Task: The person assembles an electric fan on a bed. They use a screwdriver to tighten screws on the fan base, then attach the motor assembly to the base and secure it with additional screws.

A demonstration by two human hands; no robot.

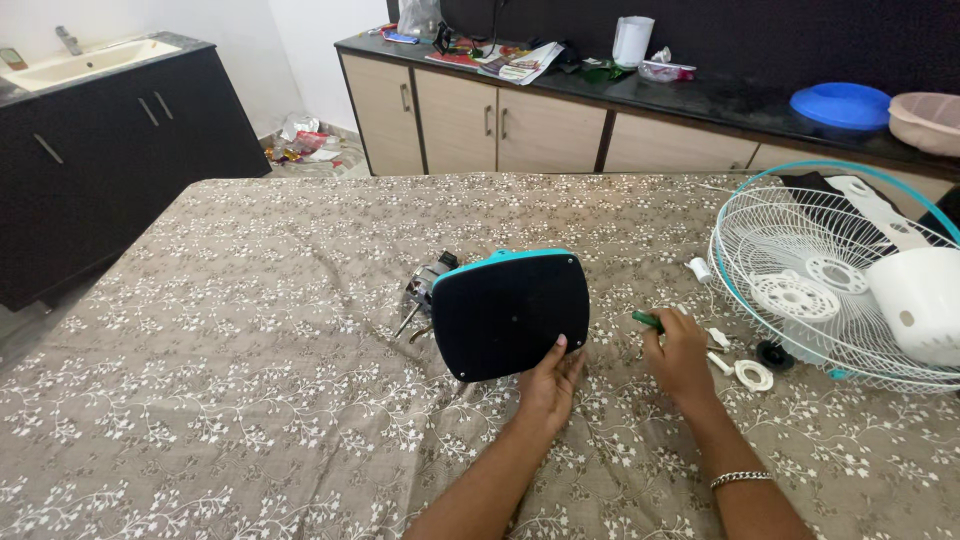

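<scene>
While gripped — one fan base, two hands

On the dark counter at the back: flat colourful printed papers and a small crumpled clear wrapper.

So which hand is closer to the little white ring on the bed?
The right hand. It rests just left of the white ring, holding a green-handled tool. The left hand is farther left, gripping the black fan base.
</scene>
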